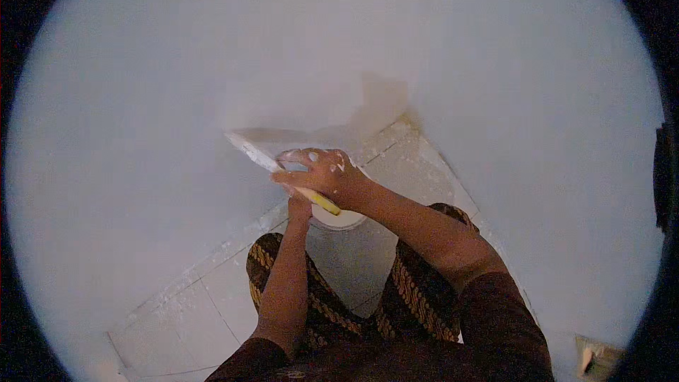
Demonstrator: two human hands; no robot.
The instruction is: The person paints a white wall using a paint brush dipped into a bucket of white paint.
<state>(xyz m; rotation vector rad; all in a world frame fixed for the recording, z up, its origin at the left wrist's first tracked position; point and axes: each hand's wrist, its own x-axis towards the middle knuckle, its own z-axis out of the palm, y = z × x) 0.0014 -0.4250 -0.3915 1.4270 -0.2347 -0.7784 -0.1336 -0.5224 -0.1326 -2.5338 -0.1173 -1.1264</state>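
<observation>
My right hand (331, 175), spotted with white paste or paint, grips a flat tool (254, 153) with a yellow handle end (324, 202). The tool slants to the upper left, its far end coated white, near the pale wall; whether it touches is unclear. Just below, my left hand (300, 207) is mostly covered by the tool and right hand. What its fingers do is hidden. Behind my hands a round container (345, 221) holds something whitish. It sits low between my knees, partly covered by my right hand.
Pale walls (148, 116) meet in a corner ahead, with a beige patch (384, 90) low down. Tiled floor (191, 307) with white splashes runs along both walls. My patterned trouser knees (265, 254) flank the container. A dark object (661, 178) stands at the right rim.
</observation>
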